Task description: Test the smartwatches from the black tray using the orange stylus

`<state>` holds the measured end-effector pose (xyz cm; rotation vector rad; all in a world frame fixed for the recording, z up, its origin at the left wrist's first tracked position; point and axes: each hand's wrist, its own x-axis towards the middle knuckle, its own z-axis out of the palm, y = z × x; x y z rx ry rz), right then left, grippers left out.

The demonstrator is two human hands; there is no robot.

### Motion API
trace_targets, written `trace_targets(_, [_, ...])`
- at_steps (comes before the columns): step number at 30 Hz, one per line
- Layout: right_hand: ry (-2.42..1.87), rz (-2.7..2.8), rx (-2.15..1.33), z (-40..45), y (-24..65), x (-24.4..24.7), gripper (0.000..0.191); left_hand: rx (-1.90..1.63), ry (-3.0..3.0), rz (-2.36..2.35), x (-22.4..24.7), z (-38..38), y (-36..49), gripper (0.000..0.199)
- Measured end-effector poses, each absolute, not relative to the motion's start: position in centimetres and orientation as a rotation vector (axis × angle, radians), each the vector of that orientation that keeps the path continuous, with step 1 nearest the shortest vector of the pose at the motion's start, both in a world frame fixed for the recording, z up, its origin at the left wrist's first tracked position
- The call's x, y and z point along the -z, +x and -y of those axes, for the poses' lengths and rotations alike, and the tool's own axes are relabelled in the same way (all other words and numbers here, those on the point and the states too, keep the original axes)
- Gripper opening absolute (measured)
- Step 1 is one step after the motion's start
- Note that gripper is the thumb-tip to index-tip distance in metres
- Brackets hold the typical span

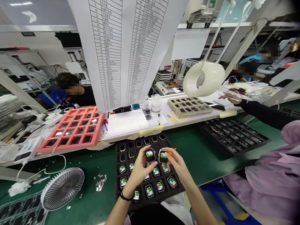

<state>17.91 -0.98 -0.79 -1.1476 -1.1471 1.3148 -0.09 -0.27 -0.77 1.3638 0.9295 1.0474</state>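
Observation:
My left hand [142, 165] is closed around a smartwatch [150, 155] whose lit screen shows green and white. Beside it, my right hand [176, 162] grips a second smartwatch [163, 157], also lit green. A thin orange-tipped tool [172, 152] sticks out from the right fingers; its kind cannot be made out. Both watches are held over a black foam tray [118, 178]. In its pockets lie several watches, the nearer ones with green and white screens, like the one at front [149, 191]; the far ones are dark.
A pink foam tray [98, 137] of dark watch parts stands back left. Near it is a round fan [63, 187]. A printed list [126, 47] hangs ahead, with a tape roll [203, 79] at right. A co-worker's hand [231, 98] reaches in above another black tray [262, 140].

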Motion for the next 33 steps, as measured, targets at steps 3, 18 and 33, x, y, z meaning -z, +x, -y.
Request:
trace_targets(3, [-1.196,1.204,-1.276,1.0,17.8,0.9,0.034,-1.033,1.54,-0.97,0.7,0.3,-0.1,0.051])
trace_targets(18, [-1.352,1.437,-1.172,1.8,16.7,1.6,0.036,-0.819,2.313,-1.045,1.6,-0.1,0.1,0.056])
trace_targets(33, [-0.885,0.923,-1.844,2.1,16.8,0.1,0.04,-1.254,2.182,-0.901,0.5,0.6,0.0,0.055])
